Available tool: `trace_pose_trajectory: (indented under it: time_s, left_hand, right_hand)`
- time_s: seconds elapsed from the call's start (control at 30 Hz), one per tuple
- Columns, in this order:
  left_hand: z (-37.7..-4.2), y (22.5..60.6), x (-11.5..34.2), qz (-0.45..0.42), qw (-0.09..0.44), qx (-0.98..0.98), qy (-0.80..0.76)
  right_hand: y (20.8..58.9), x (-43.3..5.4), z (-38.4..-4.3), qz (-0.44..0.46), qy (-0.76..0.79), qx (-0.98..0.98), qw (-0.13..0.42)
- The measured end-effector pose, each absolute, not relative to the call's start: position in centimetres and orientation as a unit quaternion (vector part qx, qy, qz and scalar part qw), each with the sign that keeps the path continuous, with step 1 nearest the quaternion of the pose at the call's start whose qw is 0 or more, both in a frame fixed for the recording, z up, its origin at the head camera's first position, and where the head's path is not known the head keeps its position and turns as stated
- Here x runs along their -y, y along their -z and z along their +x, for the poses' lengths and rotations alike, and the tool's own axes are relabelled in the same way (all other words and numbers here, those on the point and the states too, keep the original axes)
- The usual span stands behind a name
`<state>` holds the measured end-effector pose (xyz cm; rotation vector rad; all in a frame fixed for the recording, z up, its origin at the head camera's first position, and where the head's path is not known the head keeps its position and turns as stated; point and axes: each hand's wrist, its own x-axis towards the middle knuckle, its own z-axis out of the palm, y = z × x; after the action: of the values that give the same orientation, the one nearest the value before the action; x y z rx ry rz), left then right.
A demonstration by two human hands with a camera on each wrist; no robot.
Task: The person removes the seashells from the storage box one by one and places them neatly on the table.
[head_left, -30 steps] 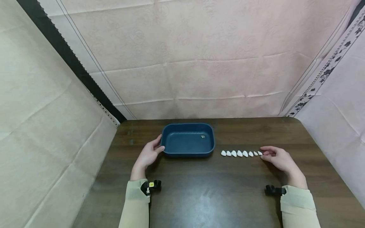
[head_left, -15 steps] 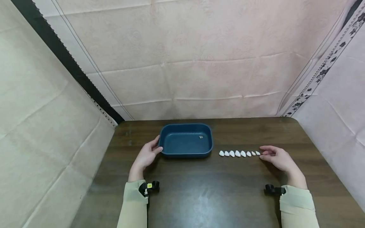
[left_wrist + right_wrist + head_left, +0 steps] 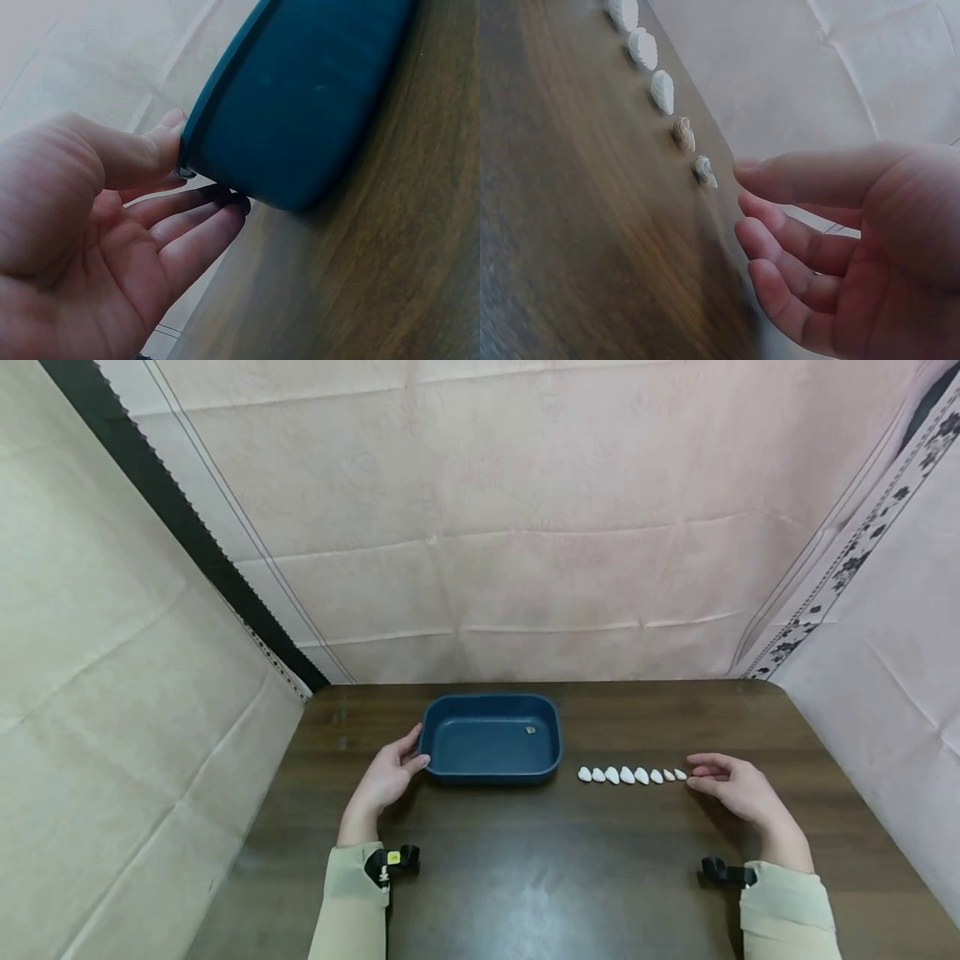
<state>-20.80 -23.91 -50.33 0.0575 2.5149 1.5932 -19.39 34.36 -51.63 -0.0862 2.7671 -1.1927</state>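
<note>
My left hand holds the left end of a dark blue rectangular dish. In the left wrist view the thumb lies at the dish's rim, with the other fingers by the wall and underside. A row of several small seashells lies on the table to the right of the dish. My right hand is at the row's right end, its fingers loosely bent and holding nothing. Seen from the right wrist, the nearest shell is a small brownish spiral one, just short of the thumb tip; whiter ribbed shells lie beyond.
A tiny tan piece lies inside the dish, toward its right side. The dark wooden table reaches back to a pale cloth hanging, with more cloth along the left and right sides.
The head view has shifted slightly. Both hands, the dish and the row of shells keep their places relative to one another.
</note>
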Motion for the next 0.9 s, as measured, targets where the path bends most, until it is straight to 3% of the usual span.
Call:
trace_pose_trajectory:
  time_s: [0.43, 0.9]
  left_hand:
    - [-20.9, 50.2, 23.7, 0.016, 0.079, -0.842, -0.534]
    - [-20.9, 50.2, 23.8, 0.018, 0.078, -0.842, -0.533]
  right_hand:
    - [49.9, -31.5, -19.7, -0.052, 0.425, -0.903, 0.032]
    - [48.3, -23.0, -21.9, -0.107, 0.534, -0.836, 0.056]
